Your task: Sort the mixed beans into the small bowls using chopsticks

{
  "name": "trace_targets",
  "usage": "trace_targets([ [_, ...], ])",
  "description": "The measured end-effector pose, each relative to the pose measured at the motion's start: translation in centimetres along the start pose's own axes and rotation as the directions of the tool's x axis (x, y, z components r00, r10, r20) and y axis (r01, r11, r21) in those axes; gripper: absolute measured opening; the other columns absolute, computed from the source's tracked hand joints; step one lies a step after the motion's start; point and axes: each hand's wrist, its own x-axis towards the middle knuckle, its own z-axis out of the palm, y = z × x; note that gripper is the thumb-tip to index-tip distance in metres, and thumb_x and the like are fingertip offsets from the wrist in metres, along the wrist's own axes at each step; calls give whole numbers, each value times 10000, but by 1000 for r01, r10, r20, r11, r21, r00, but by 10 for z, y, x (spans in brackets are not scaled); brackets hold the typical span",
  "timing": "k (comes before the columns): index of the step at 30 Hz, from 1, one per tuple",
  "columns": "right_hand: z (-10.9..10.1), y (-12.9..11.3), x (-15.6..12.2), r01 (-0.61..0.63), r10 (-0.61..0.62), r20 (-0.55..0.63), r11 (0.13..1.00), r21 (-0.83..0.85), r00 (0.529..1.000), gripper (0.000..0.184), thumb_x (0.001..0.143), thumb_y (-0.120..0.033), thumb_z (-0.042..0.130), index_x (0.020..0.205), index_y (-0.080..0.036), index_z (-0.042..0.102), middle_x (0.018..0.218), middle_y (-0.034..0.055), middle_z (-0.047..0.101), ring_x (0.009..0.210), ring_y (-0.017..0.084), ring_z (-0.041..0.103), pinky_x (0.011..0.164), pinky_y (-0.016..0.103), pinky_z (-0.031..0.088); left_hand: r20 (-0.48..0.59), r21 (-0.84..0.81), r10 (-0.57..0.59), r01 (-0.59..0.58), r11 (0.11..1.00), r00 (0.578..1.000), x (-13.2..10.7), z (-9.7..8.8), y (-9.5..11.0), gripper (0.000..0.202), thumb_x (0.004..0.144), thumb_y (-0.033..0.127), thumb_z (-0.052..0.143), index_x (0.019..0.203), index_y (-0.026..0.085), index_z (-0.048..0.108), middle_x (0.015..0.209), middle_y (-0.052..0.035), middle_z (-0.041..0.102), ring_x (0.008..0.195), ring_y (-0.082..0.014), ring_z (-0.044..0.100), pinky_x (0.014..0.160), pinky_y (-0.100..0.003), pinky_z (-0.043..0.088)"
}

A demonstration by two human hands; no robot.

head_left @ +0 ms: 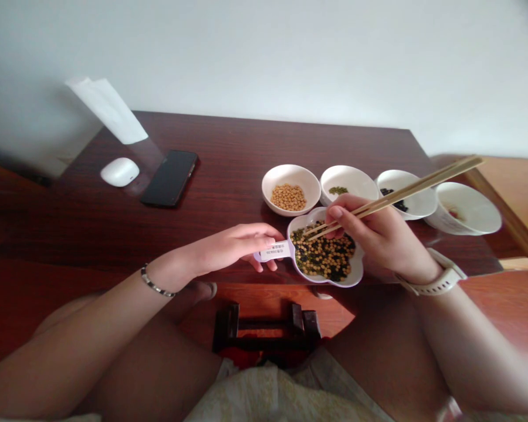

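My left hand (246, 243) grips the labelled handle of a flower-shaped dish (358, 266) with a pale purple rim. Mixed yellow, black and green beans (323, 255) fill the dish. A pair of chopsticks (416, 187) is in my right hand (372, 234), its tips down among the beans on the dish's left side. Whether the tips pinch a bean is too small to tell. Just behind stand a white bowl (268, 196) of yellow beans, a bowl (365, 176) with a few green beans and a bowl (425, 205) with black beans, partly behind my right hand.
Farthest right is a white bowl (484, 211) with a little reddish content. On the left of the dark wooden table (229, 146) lie a black phone (171, 177), a white rounded case (119, 172) and a white packet (110, 111). A wall runs along the back.
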Motion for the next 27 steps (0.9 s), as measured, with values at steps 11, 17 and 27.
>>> trace_targets([
  [11,1,1,2,-23,23,9,1000,6,1000,361,1133,-511,608,925,-226,681,858,21,731,768,178,716,683,285,533,2,-4,6,-6,1000,1000,1,0,0,339,1113,459,624,1321,208,716,1161,-105,813,1037,-261,793,848,-363,623],
  [17,-2,2,0,-22,22,-8,999,-23,1000,362,1143,-507,585,938,-224,678,848,15,723,758,171,704,666,280,523,6,-9,9,-9,1000,1000,0,0,-1,329,1121,444,619,1329,207,712,1174,-100,811,1037,-249,792,830,-343,618],
  [27,0,0,3,-22,22,-1,999,-29,1000,379,1143,-509,580,910,-221,659,827,21,695,732,175,689,647,284,518,-3,-3,-2,2,1000,1000,0,0,0,339,1097,466,633,1312,218,718,1140,-94,819,1047,-264,798,828,-356,630],
])
